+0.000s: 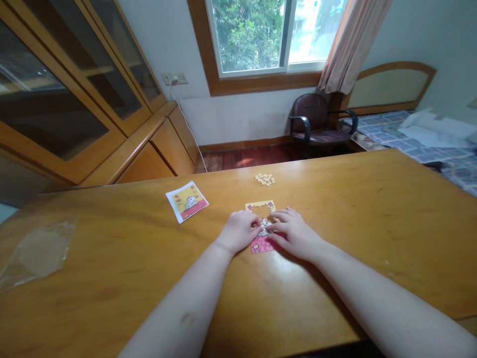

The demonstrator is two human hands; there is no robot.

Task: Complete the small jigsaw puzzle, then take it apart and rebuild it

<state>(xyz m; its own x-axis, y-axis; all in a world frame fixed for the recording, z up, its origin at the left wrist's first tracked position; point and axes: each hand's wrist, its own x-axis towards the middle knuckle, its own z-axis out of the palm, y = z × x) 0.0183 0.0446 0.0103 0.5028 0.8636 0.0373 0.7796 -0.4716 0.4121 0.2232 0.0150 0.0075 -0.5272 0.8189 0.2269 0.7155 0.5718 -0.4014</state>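
A partly assembled jigsaw puzzle (263, 245) lies flat on the wooden table, with a pink lower part, a yellow upper border and a white figure in the middle. Its upper middle shows bare wood inside the border. My left hand (240, 229) rests at the puzzle's left side, fingers curled toward the thumb; whatever is between them is too small to make out. On the right side my right hand (294, 232) lies over the puzzle with its fingers apart, the tips touching the middle. Both hands cover parts of the picture. Beyond the puzzle sits a small pile of loose yellowish puzzle pieces (265, 179).
A printed picture card (187, 201) lies left of the puzzle on the table (141, 278). Farther left is a clear plastic bag (40, 253). Past the table stand a glass-fronted cabinet (156, 156), an office chair (311, 117) and a bed (391, 124).
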